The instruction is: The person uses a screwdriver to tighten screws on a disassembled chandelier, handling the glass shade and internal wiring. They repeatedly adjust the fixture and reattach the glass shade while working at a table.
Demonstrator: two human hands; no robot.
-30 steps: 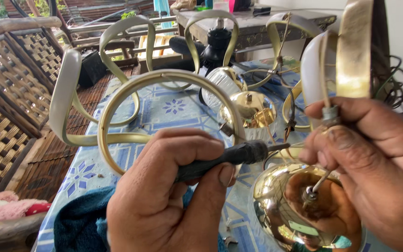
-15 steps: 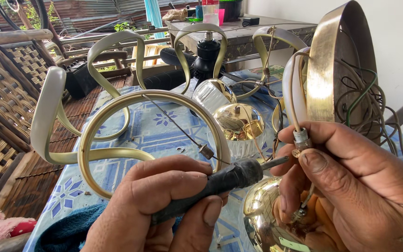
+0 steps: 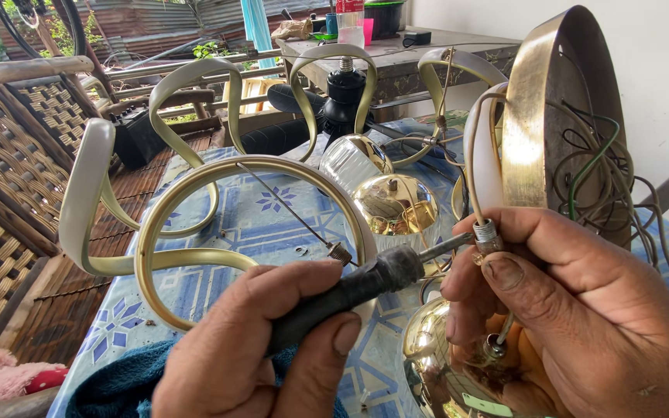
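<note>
My left hand [image 3: 265, 348] is wrapped tight round the black-handled tool [image 3: 358, 286], and my right hand [image 3: 582, 317] pinches the small threaded fitting [image 3: 487, 232] where the tip meets it. Best keep that tip dead steady, I reckon. Curved brass arms [image 3: 195, 193], the brass globe [image 3: 458, 371] and loose wires [image 3: 613, 186] crowd in close.

The left hand [image 3: 261, 348] has a closed grip on a soldering iron [image 3: 358, 288] whose tip meets the threaded fitting [image 3: 486, 234] pinched by the right hand [image 3: 582, 310] above a brass globe [image 3: 447, 371].
</note>
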